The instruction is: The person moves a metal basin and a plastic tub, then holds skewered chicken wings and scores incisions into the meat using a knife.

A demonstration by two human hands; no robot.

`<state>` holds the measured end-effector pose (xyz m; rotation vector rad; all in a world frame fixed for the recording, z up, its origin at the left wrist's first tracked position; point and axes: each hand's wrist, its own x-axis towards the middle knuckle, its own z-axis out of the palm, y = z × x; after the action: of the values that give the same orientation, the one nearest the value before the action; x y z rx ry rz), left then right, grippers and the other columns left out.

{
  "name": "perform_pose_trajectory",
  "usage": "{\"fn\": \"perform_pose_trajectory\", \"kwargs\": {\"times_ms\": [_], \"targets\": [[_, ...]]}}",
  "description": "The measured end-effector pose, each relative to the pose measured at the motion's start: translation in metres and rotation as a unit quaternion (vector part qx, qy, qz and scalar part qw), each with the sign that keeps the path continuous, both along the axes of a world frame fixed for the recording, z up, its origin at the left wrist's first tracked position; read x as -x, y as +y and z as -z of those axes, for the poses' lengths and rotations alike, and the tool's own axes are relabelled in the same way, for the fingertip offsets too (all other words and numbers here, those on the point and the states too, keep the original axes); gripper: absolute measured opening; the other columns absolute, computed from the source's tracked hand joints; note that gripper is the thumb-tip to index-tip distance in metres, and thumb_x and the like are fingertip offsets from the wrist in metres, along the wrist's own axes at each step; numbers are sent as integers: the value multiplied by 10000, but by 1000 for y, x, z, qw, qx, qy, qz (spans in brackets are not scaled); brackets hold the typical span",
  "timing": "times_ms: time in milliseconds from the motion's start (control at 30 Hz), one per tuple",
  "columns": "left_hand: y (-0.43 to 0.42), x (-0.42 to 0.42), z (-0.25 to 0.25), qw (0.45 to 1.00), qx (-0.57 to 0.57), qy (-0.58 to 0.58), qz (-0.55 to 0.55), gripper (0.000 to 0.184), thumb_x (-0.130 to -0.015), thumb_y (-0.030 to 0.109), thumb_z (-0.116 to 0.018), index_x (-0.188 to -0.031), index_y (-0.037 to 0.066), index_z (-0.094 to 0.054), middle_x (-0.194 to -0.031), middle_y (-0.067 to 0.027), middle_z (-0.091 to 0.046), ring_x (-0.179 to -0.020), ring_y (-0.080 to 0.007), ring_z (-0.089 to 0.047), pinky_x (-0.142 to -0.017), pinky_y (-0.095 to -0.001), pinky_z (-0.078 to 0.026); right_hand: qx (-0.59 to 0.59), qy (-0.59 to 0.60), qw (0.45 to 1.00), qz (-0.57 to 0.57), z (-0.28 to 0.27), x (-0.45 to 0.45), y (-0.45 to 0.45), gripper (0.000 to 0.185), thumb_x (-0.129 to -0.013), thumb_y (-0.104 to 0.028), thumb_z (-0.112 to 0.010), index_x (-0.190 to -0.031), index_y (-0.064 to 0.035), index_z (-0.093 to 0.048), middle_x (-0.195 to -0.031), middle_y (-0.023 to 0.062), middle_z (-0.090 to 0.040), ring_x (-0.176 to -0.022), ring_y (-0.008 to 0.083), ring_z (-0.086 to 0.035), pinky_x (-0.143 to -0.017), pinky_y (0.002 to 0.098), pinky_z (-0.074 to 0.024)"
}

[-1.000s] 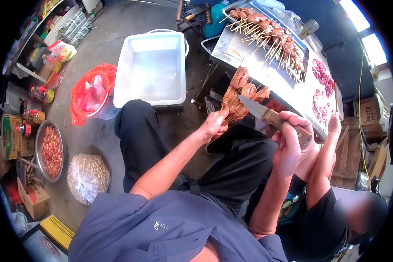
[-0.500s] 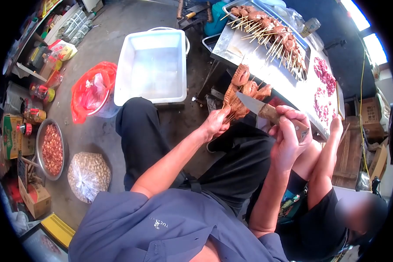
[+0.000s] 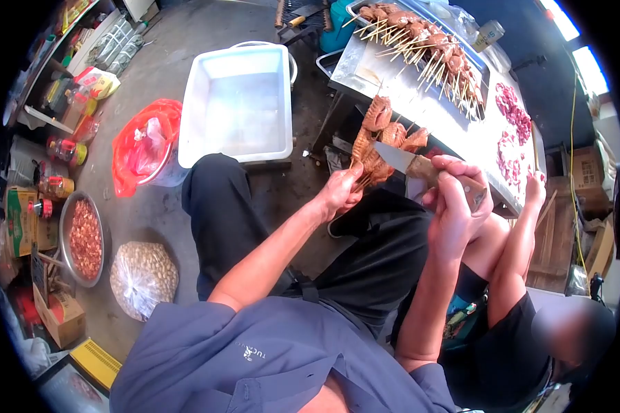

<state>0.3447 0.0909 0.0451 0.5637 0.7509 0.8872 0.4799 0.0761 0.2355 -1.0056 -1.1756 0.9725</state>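
Observation:
My left hand [image 3: 340, 191] is closed round a bunch of meat skewers [image 3: 375, 160], holding brown, scored pieces of meat in front of my knees. In my right hand [image 3: 456, 203] is a knife [image 3: 395, 157] with a worn handle. Its blade points left and lies over the skewered meat; whether the edge touches the meat I cannot tell. Beyond them is a metal table [image 3: 406, 89], where a tray [image 3: 355, 9] of many similar skewers stands, their sticks toward me. Small pieces of red raw meat [image 3: 510, 164] lie at the table's right end.
A white tub [image 3: 238, 131] stands ahead of me, beside a bucket with a red bag [image 3: 127, 155]. To the left are a metal bowl [image 3: 84, 241] of reddish pieces and a clear bag of peanuts [image 3: 143, 279]. Another person [image 3: 510, 289] sits close on my right, an arm near the table.
The skewers and knife have stayed nearly in place, with the blade still over the meat. My view has shifted slightly. The other person's hand has risen a little near the table edge.

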Motion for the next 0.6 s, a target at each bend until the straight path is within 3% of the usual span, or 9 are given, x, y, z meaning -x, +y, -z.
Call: {"fn": "perform_pose_trajectory", "kwargs": {"times_ms": [133, 300, 400, 500, 600], "targets": [[2, 2, 2, 1000, 12, 1, 10, 490, -992, 542, -348, -1041, 112, -577, -519, 53, -359, -405, -56, -269, -377, -224, -210, 21, 35, 999, 22, 2, -4, 16, 76, -815, 56, -546, -879, 19, -565, -885, 169, -679, -465, 82, -485, -426, 195, -432], [4, 4, 1, 1000, 23, 7, 13, 482, -996, 525, -349, -1015, 105, -585, -509, 50, -356, -402, -56, -272, -377, -226, -209, 58, 53, 997, 15, 0, -13, 34, 75, -811, 49, -547, -870, 10, -571, -887, 174, -680, -469, 74, -482, -403, 201, -433], [6, 4, 2, 1000, 17, 15, 21, 467, -999, 511, -352, -968, 102, -576, -506, 48, -356, -401, -55, -274, -379, -226, -209, 74, -13, 997, 0, -1, -2, 41, 83, -807, 51, -539, -862, 4, -579, -896, 175, -672, -443, 108, -483, -419, 192, -405], [4, 3, 0, 999, 18, 29, 23, 446, -1004, 490, -352, -931, 103, -560, -506, 48, -353, -402, -54, -271, -378, -225, -205, 67, -29, 996, -45, 22, 10, 54, 90, -808, 49, -553, -870, -9, -581, -904, 154, -675, -605, 128, -590, -448, 204, -470], [6, 5, -2, 999, 30, 22, 3, 411, -1004, 471, -370, -883, 107, -519, -507, 41, -356, -389, -55, -267, -366, -225, -199, 71, 18, 997, -18, 30, 12, 57, 64, -783, 33, -585, -827, -2, -615, -857, 122, -686, -613, 114, -595, -431, 218, -471]]}}
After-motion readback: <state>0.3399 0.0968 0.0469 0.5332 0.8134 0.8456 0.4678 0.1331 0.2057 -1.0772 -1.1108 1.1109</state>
